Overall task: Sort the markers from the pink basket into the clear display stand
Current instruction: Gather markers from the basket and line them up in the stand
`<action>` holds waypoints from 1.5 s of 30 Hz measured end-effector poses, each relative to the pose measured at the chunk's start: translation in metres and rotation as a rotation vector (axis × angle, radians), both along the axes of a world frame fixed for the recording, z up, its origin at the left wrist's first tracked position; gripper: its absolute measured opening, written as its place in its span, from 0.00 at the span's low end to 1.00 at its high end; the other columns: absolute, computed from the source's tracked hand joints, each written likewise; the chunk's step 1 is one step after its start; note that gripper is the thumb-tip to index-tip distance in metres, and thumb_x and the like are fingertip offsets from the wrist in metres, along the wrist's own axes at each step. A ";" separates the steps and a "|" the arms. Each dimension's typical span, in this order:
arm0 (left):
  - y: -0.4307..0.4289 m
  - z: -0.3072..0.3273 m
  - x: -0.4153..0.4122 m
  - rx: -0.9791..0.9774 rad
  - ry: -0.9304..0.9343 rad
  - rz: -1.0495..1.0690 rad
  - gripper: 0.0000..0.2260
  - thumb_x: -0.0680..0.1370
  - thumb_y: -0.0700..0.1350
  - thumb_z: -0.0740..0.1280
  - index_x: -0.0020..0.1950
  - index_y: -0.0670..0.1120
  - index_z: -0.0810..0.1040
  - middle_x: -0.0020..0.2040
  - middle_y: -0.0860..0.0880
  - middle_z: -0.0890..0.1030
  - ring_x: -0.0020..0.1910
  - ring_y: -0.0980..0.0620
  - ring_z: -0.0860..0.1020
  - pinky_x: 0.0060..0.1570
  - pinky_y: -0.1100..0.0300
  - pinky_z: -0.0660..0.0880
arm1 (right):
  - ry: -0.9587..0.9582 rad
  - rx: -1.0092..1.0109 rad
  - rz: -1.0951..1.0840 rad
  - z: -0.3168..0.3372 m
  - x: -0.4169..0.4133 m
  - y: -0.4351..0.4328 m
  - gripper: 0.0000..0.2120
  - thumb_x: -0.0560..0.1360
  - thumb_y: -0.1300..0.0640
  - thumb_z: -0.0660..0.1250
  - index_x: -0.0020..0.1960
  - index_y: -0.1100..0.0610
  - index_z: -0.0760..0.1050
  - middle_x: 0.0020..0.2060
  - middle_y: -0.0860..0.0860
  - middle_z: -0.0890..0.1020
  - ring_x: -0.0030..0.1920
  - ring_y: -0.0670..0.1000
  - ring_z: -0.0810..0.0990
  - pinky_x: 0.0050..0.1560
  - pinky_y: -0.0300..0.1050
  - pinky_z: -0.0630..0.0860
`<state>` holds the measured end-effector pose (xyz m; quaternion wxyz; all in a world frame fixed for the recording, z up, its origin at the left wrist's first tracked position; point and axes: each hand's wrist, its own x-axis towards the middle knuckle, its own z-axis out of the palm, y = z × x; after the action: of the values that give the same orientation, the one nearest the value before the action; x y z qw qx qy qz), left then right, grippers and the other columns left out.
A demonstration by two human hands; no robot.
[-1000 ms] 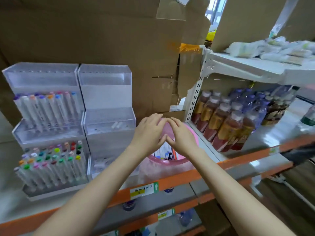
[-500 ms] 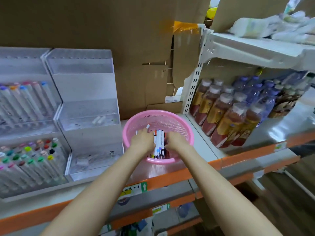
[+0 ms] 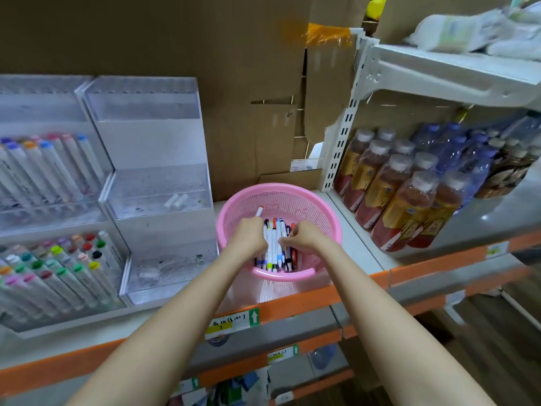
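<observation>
markers [image 3: 275, 244]: light, stiff, slick, centre frame in pink basket [image 3: 322, 212] | take mid-barrel | left hand [image 3: 248, 238] pinching one marker | right hand [image 3: 301, 237] curled on pile, grip unclear

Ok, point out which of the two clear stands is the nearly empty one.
The right-hand clear stand, the one next to the pink basket. Its tiers hold only a few stray bits, while the left-hand stand is packed with rows of colour-capped markers.

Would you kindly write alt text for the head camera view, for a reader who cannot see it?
Both hands, left hand and right hand, reach into a pink basket of markers on a shelf. Left of it stand clear display stands, one nearly empty, one holding markers; bottles fill the right.
</observation>
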<state>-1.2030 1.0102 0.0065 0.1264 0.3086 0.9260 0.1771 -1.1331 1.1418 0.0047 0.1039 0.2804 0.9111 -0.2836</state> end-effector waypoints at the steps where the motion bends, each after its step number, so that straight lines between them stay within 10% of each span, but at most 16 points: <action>1: -0.001 0.001 0.000 0.002 -0.006 -0.005 0.09 0.71 0.37 0.69 0.50 0.41 0.75 0.45 0.43 0.79 0.41 0.47 0.75 0.34 0.57 0.69 | 0.008 -0.023 0.003 0.002 0.001 -0.001 0.21 0.74 0.50 0.69 0.29 0.55 0.64 0.24 0.49 0.67 0.25 0.48 0.65 0.26 0.41 0.60; 13: -0.002 0.006 0.003 0.052 -0.115 0.002 0.04 0.72 0.38 0.69 0.45 0.41 0.75 0.42 0.45 0.78 0.40 0.47 0.76 0.30 0.60 0.69 | 0.123 -0.148 -0.111 -0.002 0.002 0.000 0.14 0.72 0.63 0.68 0.32 0.57 0.66 0.26 0.53 0.72 0.29 0.55 0.76 0.36 0.50 0.77; 19: -0.003 0.003 0.001 0.197 -0.177 0.086 0.12 0.75 0.37 0.67 0.57 0.40 0.75 0.49 0.42 0.81 0.45 0.45 0.80 0.46 0.50 0.79 | 0.202 -0.187 -0.128 -0.005 0.002 0.003 0.09 0.72 0.61 0.71 0.35 0.61 0.75 0.31 0.59 0.77 0.33 0.55 0.77 0.40 0.53 0.78; 25: -0.006 0.004 0.000 0.352 -0.200 0.054 0.29 0.73 0.34 0.67 0.73 0.45 0.65 0.44 0.48 0.78 0.41 0.50 0.79 0.38 0.60 0.74 | 0.345 -0.207 -0.152 -0.003 0.004 0.003 0.04 0.75 0.62 0.68 0.49 0.62 0.77 0.30 0.53 0.75 0.31 0.53 0.76 0.45 0.58 0.81; 29: -0.011 0.009 0.002 0.461 -0.186 0.028 0.29 0.73 0.35 0.69 0.72 0.48 0.66 0.39 0.52 0.74 0.35 0.56 0.76 0.34 0.65 0.76 | 0.472 -0.171 -0.074 0.001 0.009 0.000 0.28 0.73 0.63 0.70 0.71 0.53 0.67 0.36 0.54 0.78 0.34 0.52 0.78 0.44 0.52 0.79; 37: -0.020 0.022 0.014 0.724 -0.192 -0.003 0.25 0.72 0.35 0.67 0.64 0.55 0.69 0.45 0.44 0.77 0.36 0.45 0.80 0.37 0.48 0.81 | 0.588 -0.123 0.037 0.020 0.019 -0.018 0.26 0.72 0.59 0.73 0.66 0.47 0.69 0.39 0.54 0.80 0.35 0.52 0.80 0.42 0.57 0.81; 45: -0.049 0.047 0.021 0.846 0.111 -0.033 0.24 0.73 0.37 0.70 0.66 0.50 0.67 0.42 0.54 0.78 0.40 0.59 0.79 0.38 0.76 0.72 | 0.752 -0.093 0.128 0.057 0.031 -0.049 0.26 0.75 0.61 0.70 0.66 0.43 0.66 0.40 0.51 0.78 0.34 0.51 0.81 0.38 0.51 0.82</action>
<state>-1.1818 0.9614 0.0535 -0.0585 0.3573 0.7721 0.5223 -1.1022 1.0929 0.0615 -0.2076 0.0942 0.8874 -0.4008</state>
